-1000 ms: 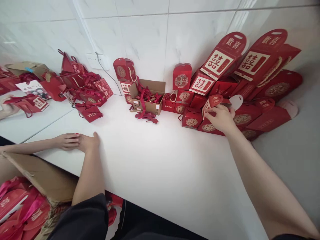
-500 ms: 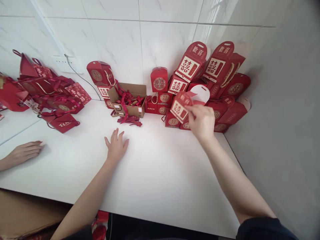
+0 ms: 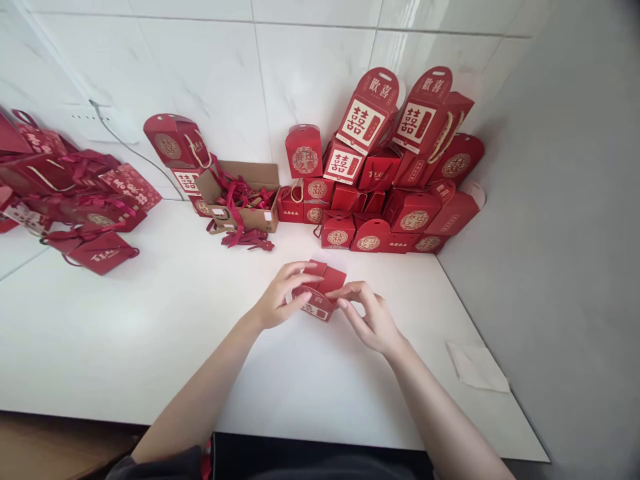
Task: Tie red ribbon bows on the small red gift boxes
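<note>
Both my hands are low on the white table point(image 3: 125, 320), holding a small folded red paper gift box point(image 3: 317, 291) between them. My left hand point(image 3: 280, 295) wraps over its left side. My right hand point(image 3: 367, 315) pinches its right side with the fingertips. A white-and-red double-happiness panel shows on the box's near face, and my fingers hide part of it.
Red gift boxes with gold medallions point(image 3: 380, 180) are stacked against the back wall. Left of them, an open cardboard box point(image 3: 240, 217) holds red ribbons, with loose ribbons point(image 3: 247, 241) beside it. Red handled bags point(image 3: 97, 253) lie at left. A white cloth point(image 3: 477, 367) lies at right.
The red box has moved from the pile to the table's middle and is now folded smaller. My left hand has closed on it too. The view has swung right.
</note>
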